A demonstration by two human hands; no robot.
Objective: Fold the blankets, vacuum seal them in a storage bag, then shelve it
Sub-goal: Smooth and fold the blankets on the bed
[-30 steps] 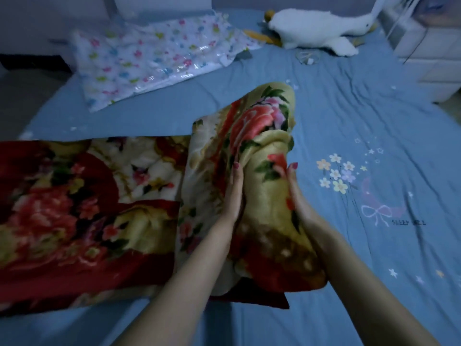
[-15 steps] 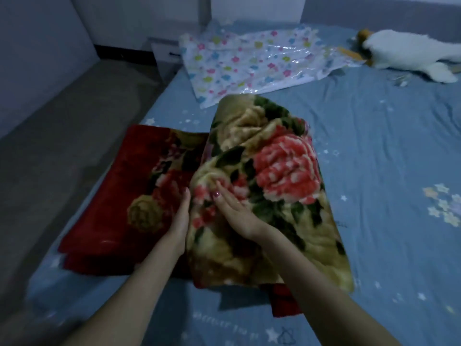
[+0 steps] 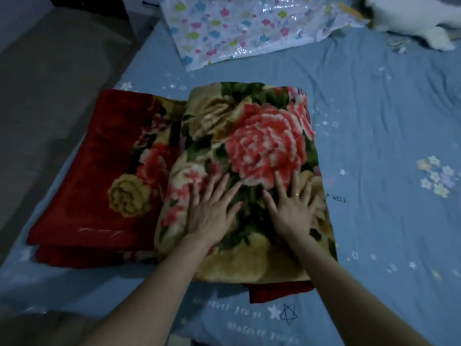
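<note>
On the bed, our left hand and right hand lie open-fingered, gripping nothing, on the soft, bulky blanket (best lifted from beneath its folded edges).

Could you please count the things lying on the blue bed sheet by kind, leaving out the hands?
Floral plush blanket, folded over, red side showing: 1
Clear plastic storage bag with coloured flower print: 1
White plush toy, partly out of frame: 1
Small clear item, too blurred to identify: 1
Total: 4

One floral blanket, one storage bag, one plush toy, two hands: left, right.
</note>
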